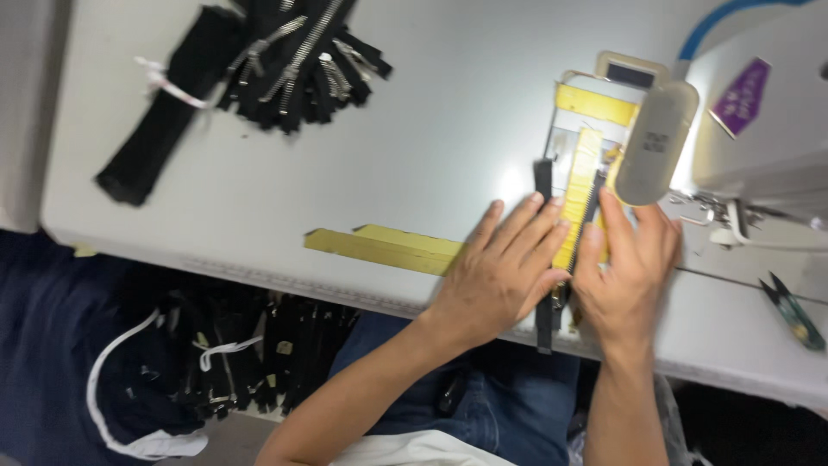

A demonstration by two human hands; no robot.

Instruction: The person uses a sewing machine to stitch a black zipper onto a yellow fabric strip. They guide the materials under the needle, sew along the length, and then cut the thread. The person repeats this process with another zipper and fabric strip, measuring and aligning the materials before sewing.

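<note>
My left hand lies flat, fingers spread, pressing a black zipper onto the white table beside a yellow guide strip. Close to its right, my right hand rests with fingertips on the zipper's toothed half, just below the grey head of the sewing machine. The zipper's lower end hangs over the table's front edge between my hands. Both hands press down rather than grip.
A pile of black zippers lies at the table's back left. More yellow tape runs along the front edge. Small thread snips lie at the right. A further heap of zippers sits below the table on the left.
</note>
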